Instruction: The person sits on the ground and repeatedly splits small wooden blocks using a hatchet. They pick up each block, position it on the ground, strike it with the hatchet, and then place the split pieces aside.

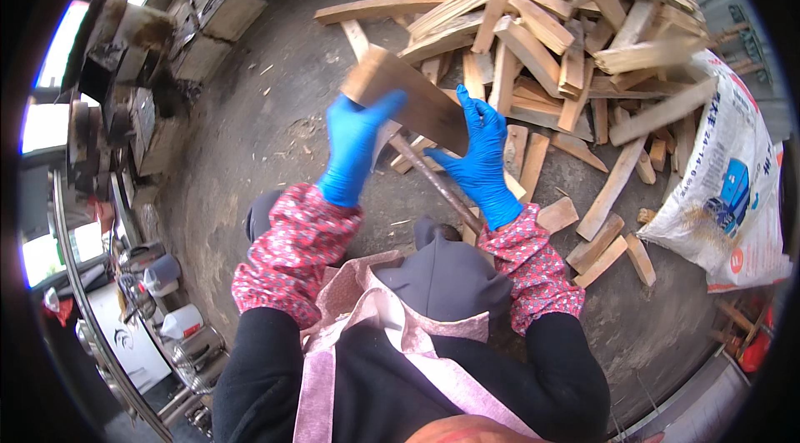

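My left hand [353,143], in a blue glove, grips the left end of a broad wood block [415,99], its thumb across the face. The block is raised in front of me, tilted down to the right, and blurred at its left end. At the block's right end is my gloved right hand [480,158], thumb below and fingers spread upward. Whether it bears on the block is unclear. Under both hands a long tool handle [434,177] slants down to the right. The head of this tool is mostly hidden behind the block and my left hand.
A heap of split firewood [531,36] covers the floor ahead and to the right. A white printed woven sack [719,193] stands at the right. Sooty blocks [225,5] line the left, with a white plastic jug [181,321] and metal pots [203,349] lower down.
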